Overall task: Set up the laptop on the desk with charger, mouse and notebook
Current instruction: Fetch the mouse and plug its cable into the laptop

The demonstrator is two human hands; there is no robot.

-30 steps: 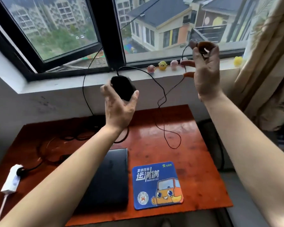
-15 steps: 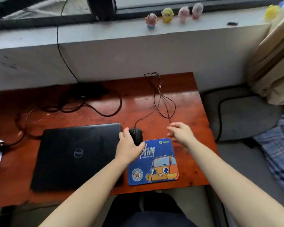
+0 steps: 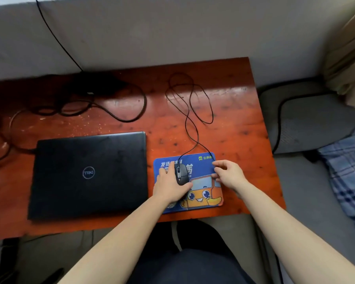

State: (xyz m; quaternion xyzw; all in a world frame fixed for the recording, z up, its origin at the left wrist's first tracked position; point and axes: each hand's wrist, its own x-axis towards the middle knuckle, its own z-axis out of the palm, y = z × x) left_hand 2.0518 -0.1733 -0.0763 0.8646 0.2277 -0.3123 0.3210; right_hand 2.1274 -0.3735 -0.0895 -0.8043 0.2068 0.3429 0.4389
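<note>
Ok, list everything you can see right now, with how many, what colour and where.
Desk: one, reddish-brown wood, against the grey wall.
Laptop: one, black, lid closed, left half of the desk.
Mouse pad: one, blue with an orange cartoon truck, right of the laptop.
Mouse: one, black, on the mouse pad.
Mouse cable: one, black, looped behind the mouse pad.
Charger cables: black tangle, count unclear, behind the laptop.
Cushion: one, grey, right of the desk.
Checked cloth: one, blue, far right.
Curtain: one, beige, upper right.
Left hand: on the mouse.
Right hand: over the mouse pad, pinching the mouse cable's end.
</note>
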